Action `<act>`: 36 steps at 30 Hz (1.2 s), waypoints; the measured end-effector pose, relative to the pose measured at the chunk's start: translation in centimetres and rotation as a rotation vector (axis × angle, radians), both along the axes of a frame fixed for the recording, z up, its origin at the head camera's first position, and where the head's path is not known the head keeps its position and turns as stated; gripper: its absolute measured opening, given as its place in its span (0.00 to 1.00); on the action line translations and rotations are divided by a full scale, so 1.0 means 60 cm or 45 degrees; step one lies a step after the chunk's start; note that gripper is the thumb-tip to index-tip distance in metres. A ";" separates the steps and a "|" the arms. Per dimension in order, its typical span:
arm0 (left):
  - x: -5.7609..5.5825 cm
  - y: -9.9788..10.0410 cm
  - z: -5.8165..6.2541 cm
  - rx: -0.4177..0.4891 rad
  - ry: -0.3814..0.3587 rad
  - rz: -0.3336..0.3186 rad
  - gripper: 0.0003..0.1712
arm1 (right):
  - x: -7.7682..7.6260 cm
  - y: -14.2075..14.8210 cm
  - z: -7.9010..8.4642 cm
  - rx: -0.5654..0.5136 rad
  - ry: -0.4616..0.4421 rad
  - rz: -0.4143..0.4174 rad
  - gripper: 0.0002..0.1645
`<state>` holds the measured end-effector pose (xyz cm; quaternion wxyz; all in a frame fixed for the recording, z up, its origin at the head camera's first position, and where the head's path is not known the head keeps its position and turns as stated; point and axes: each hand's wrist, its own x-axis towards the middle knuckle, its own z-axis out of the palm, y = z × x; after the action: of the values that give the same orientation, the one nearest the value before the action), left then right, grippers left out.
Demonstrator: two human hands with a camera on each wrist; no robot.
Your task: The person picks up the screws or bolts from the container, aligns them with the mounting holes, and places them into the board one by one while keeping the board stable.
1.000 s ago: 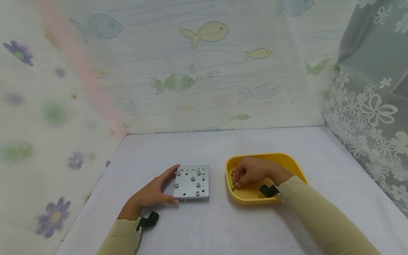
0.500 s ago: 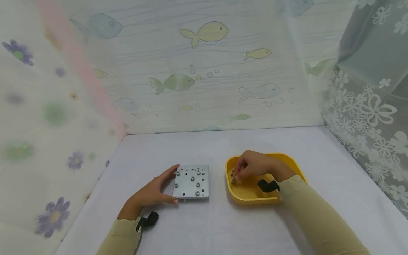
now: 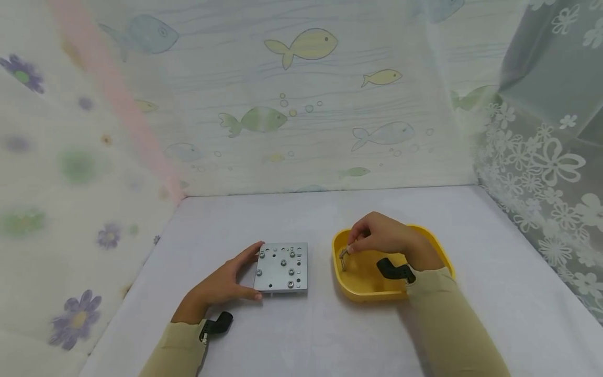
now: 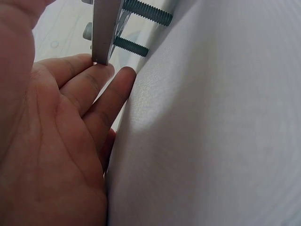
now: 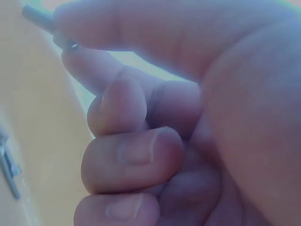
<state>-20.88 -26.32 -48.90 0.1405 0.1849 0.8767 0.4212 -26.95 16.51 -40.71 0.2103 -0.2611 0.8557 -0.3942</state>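
A square silvery metal plate (image 3: 278, 276) lies on the white cloth, with several socket-head bolts in its holes. My left hand (image 3: 220, 285) holds it by the left side, thumb at the near corner and fingers at the far one. Threaded shanks (image 4: 148, 12) stick out under the plate in the left wrist view. My right hand (image 3: 386, 238) is over the yellow tray (image 3: 377, 297). Between thumb and index finger it pinches a small bolt (image 5: 38, 19), its head partly hidden by the fingertips; the other fingers are curled into the palm.
Further loose bolts (image 5: 9, 167) lie inside the tray, at its left end. White cloth (image 3: 320, 335) covers the table. Patterned fabric curtains (image 3: 311, 146) stand behind and at both sides.
My right hand has risen from the tray's floor and now holds a bolt up near the tray's left end. The left hand and the plate stay where they were.
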 end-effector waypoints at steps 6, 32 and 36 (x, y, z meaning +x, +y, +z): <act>0.001 -0.002 0.002 -0.001 -0.002 0.005 0.75 | 0.004 -0.008 -0.001 -0.102 0.011 0.004 0.07; 0.001 0.001 0.001 0.015 -0.003 0.000 0.75 | 0.034 -0.082 0.006 -0.250 -0.011 -0.003 0.03; 0.001 0.001 0.001 0.019 -0.001 0.002 0.75 | 0.036 -0.092 0.002 -0.246 -0.005 -0.001 0.04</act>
<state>-20.84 -26.25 -48.85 0.1393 0.1852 0.8736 0.4278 -24.77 10.97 -40.61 0.1855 -0.2792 0.8133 -0.4756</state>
